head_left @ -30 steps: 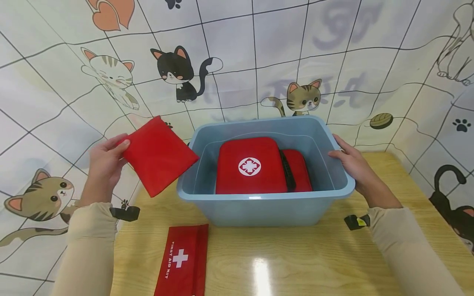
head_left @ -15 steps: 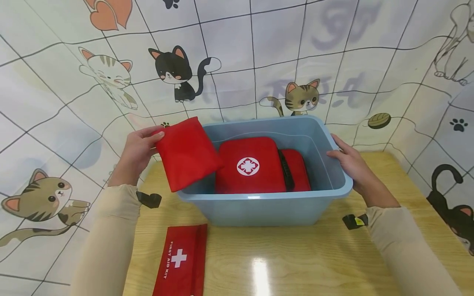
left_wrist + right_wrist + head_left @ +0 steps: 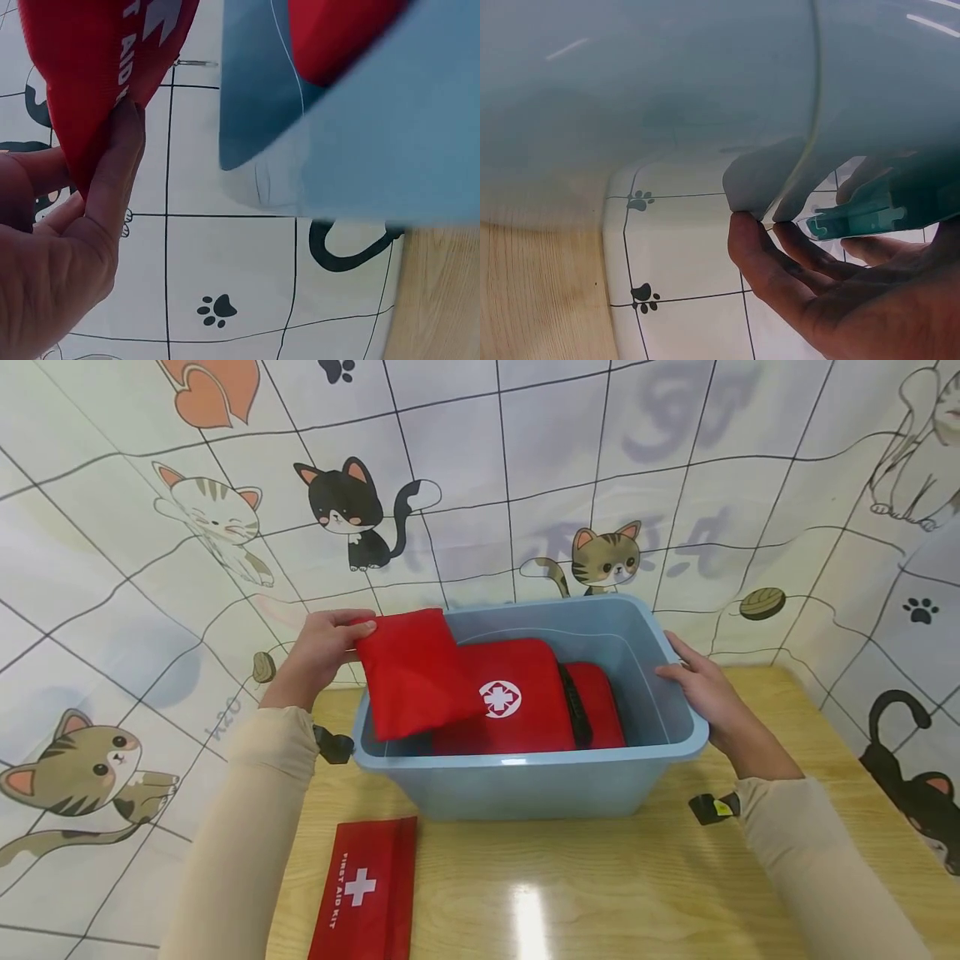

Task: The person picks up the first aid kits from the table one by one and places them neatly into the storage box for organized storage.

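Note:
My left hand (image 3: 318, 652) pinches one corner of a red first aid pouch (image 3: 411, 672) between thumb and fingers. The pouch hangs tilted over the left end of a blue-grey plastic bin (image 3: 517, 789), partly covering the case inside. White lettering shows on the pouch's far side in the left wrist view. My right hand (image 3: 705, 697) grips the bin's right rim, thumb on top and fingers beneath, as the right wrist view shows. Inside the bin lie a large red first aid case (image 3: 528, 668) with a white cross emblem and a smaller red case (image 3: 596, 702) to its right.
Another red first aid pouch (image 3: 367, 889) lies flat on the wooden table (image 3: 600, 893), front left of the bin. Behind the bin hangs a white grid-patterned sheet (image 3: 465, 460) printed with cartoon cats, which continues down both sides.
My left hand has carried the pouch rightward, from beside the bin to over its left end. The right hand keeps its hold on the rim. The view has shifted slightly.

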### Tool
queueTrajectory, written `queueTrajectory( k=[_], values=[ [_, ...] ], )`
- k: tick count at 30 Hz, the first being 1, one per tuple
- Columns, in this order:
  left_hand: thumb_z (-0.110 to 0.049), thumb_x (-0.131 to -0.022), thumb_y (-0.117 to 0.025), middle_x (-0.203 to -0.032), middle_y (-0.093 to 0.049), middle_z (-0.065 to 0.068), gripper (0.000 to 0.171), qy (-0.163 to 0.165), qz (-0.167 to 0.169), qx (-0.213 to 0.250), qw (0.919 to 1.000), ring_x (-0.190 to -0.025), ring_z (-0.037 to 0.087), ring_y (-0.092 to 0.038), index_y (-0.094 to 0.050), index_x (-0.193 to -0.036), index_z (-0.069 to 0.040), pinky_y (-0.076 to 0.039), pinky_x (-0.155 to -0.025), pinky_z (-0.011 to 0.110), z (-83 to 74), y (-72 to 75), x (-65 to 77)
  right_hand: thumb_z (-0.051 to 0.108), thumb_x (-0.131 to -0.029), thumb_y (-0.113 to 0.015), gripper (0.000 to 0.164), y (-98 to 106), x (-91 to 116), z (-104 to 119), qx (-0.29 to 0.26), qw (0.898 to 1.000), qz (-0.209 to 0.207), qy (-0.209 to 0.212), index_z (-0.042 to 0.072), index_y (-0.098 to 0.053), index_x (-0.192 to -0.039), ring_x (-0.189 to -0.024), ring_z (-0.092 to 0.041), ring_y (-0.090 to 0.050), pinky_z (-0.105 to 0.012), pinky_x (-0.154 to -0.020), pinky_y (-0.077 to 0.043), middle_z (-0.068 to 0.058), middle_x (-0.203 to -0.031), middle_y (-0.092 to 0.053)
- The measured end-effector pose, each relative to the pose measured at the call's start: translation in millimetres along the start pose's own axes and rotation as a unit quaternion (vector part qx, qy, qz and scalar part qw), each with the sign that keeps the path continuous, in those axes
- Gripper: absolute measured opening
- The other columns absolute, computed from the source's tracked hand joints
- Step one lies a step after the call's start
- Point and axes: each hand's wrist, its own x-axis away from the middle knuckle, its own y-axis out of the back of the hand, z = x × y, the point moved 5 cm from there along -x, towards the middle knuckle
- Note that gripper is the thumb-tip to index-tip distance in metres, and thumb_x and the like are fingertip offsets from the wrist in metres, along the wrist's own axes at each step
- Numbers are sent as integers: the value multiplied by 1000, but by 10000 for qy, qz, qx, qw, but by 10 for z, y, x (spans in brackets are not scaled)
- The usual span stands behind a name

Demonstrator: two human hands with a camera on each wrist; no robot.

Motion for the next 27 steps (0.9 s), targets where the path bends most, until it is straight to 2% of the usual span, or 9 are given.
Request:
queueTrajectory(
  k=[8,13,21,24,27],
  values=[
    [-18,-100,-60,-132,-58,18,50,250,304,-72,9992,-104,26,-65,-48,-145,-1,-55,-92,33,-44,-191,-101,25,-106,-37,64,-11,9,14,-26,10000,46,6,31,-3,-160,-143,-52,-16,-77,-105,-24,-15,-166,-6],
    [-18,-99,-62,-132,-59,17,50,198,386,-44,9990,-110,30,-64,-49,-145,-3,-55,-93,37,-92,-318,-149,25,-106,-37,64,-13,6,14,-6,10000,34,-6,30,-3,-160,-143,-52,-16,-76,-105,-23,-15,-166,-6],
    [-18,-98,-63,-130,-61,15,49,181,595,56,9981,-110,32,-65,-50,-144,-4,-55,-92,36,-119,-493,-179,26,-106,-37,63,-11,14,4,27,10000,-21,42,30,-4,-160,-142,-51,-19,-76,-105,-24,-16,-165,-9],
    [-20,-100,-61,-141,-54,17,58,183,780,-237,9965,-123,34,-57,-39,-152,-7,-48,-103,43,-128,-527,-191,26,-106,-38,64,-15,12,2,-2,10000,-21,33,30,-4,-160,-142,-51,-19,-76,-105,-24,-16,-165,-9],
    [-27,-99,-62,-156,-37,17,71,65,767,-761,9941,-140,36,-39,-25,-159,-15,-37,-112,50,-153,-508,-201,27,-106,-38,64,-11,14,6,14,10000,-24,16,30,-3,-160,-142,-51,-18,-76,-105,-24,-16,-165,-8]
  ],
)
